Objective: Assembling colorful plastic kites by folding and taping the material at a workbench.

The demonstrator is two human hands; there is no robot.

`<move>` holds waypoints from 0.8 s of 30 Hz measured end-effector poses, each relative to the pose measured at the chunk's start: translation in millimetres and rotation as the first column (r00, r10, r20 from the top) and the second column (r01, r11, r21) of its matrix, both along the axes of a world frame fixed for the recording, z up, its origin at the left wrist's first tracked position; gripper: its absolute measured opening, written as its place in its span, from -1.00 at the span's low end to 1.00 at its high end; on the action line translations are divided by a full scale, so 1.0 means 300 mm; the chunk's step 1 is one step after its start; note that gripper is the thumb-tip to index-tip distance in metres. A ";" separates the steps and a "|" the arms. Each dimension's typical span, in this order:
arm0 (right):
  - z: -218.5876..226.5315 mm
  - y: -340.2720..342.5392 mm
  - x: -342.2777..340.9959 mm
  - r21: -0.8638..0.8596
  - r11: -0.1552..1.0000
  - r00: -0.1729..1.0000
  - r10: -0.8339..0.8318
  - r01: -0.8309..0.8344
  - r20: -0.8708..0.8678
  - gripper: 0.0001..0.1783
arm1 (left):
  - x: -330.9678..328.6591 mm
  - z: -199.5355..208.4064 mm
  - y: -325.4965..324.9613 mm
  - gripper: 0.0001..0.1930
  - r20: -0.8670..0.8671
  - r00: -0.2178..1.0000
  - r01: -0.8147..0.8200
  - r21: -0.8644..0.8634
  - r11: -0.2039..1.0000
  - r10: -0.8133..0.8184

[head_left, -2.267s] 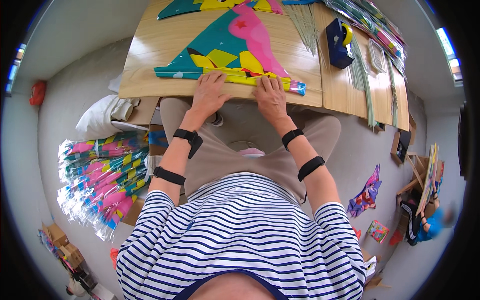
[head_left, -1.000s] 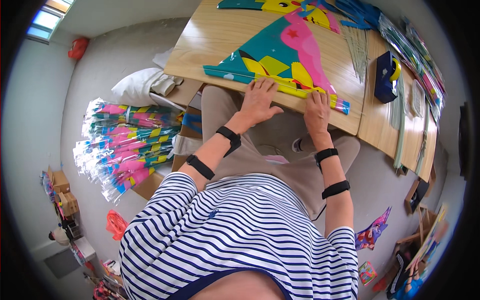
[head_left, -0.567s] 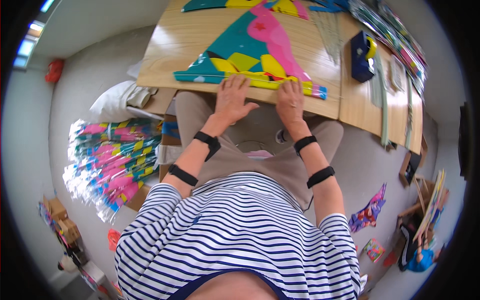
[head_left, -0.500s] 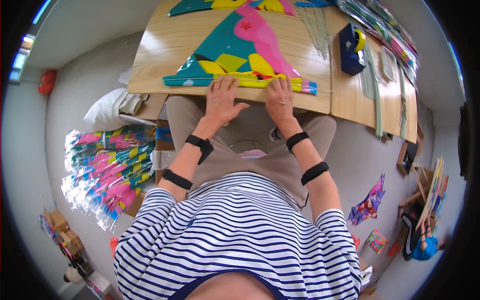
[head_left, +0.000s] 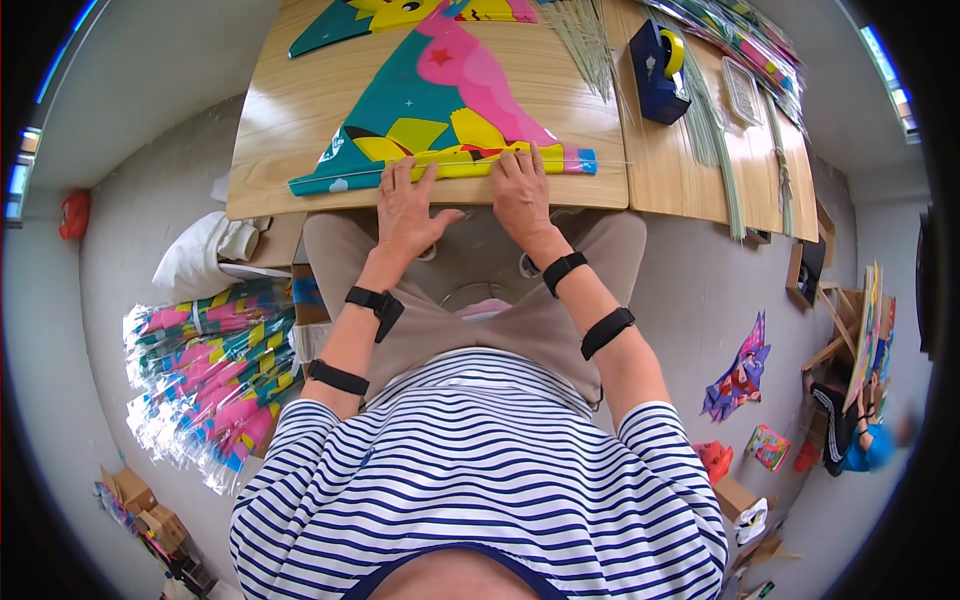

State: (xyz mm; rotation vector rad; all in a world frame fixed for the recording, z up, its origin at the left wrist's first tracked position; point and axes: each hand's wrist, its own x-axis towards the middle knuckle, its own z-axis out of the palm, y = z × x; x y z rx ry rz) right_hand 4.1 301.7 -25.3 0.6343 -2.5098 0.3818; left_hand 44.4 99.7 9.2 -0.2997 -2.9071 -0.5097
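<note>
"In the head view, where is the printed sheet [head_left: 430, 90] laid?"
"On the table [head_left: 570, 110], a thin rod [head_left: 465, 163] along its near edge. The left hand [head_left: 405, 215] is spread on that edge; the right hand [head_left: 521, 200] is bent over it, any pinch hidden."
"Its handling?"
"Probably light, limp and slippery, best held by the rolled edge."

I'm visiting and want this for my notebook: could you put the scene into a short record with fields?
Left hand: spread, on the near edge of the sheet
Right hand: bent, on the same edge
Sheet: teal, pink and yellow
Thin rod: lying along that edge
Surface: wooden table
Right side: dark blue tape dispenser, pale sticks
Lower left: bundles in similar colours
</note>
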 end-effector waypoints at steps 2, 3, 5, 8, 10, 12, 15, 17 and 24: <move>0.004 0.000 0.001 0.002 1.000 1.000 -0.010 0.010 0.012 -0.73 | 0.000 0.002 0.000 -0.17 -0.005 1.000 0.003 0.005 1.000 -0.003; 0.005 -0.001 0.002 0.001 1.000 1.000 -0.011 0.011 0.012 -0.73 | -0.001 0.003 0.000 -0.18 -0.009 1.000 0.004 0.007 1.000 -0.004; 0.005 -0.003 0.002 -0.002 1.000 0.998 -0.028 0.028 0.053 -0.76 | -0.004 -0.004 -0.004 -0.18 0.014 1.000 0.013 0.033 0.999 -0.014; 0.004 0.000 -0.002 -0.020 1.000 1.000 -0.018 0.018 0.025 -0.77 | -0.004 -0.017 -0.010 -0.19 0.015 0.999 0.039 0.052 0.998 -0.040; 0.005 0.002 -0.001 -0.037 0.999 0.999 -0.016 0.018 0.049 -0.77 | -0.004 -0.018 -0.010 -0.19 -0.009 0.998 0.060 0.044 0.997 -0.059; 0.006 0.004 -0.001 -0.052 0.998 0.997 -0.016 0.020 0.069 -0.76 | -0.002 -0.019 -0.006 -0.20 -0.008 0.999 0.050 0.028 0.998 -0.050; 0.004 -0.001 -0.002 -0.051 0.999 0.999 -0.010 0.012 0.046 -0.76 | -0.005 -0.019 0.001 -0.19 -0.019 1.000 0.021 0.042 0.999 -0.021; 0.004 -0.002 0.000 -0.062 0.998 1.000 -0.011 0.012 0.010 -0.77 | -0.003 -0.018 -0.001 -0.19 -0.016 1.000 0.020 0.045 0.999 -0.019; 0.009 0.001 0.009 -0.065 0.998 1.000 -0.005 0.007 0.030 -0.71 | -0.002 -0.031 0.003 -0.17 -0.049 0.999 0.002 0.032 0.999 -0.001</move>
